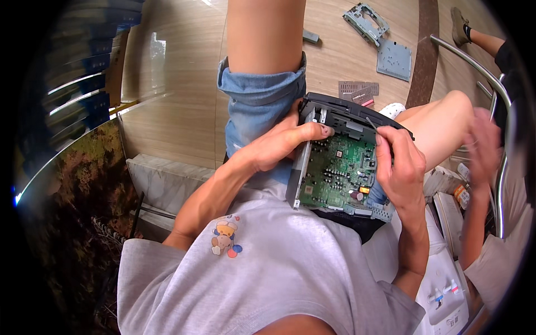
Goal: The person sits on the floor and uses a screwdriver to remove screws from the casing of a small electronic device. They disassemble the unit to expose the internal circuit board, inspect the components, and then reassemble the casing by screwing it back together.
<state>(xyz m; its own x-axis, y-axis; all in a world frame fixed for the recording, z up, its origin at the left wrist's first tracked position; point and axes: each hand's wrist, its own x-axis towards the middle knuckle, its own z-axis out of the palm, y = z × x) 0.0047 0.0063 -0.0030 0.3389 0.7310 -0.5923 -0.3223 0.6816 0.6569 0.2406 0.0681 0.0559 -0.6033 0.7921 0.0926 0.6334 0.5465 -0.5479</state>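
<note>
While the opened electronic unit (341,159) rests across the blue jeans (251,103), its green circuit board (329,176) lies exposed: one slip of the slim tool (371,123) pinched in the right hand (403,164) could scratch it! The left hand (286,138) clamps the housing's left edge; should that grip loosen, everything might tumble floorward (173,84).

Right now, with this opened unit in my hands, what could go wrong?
The thin tool in your right hand might slip and scratch the exposed green circuit board. Your left hand, close to the bare metal side, could get nicked. The opened unit might slide if that grip loosens.
</note>
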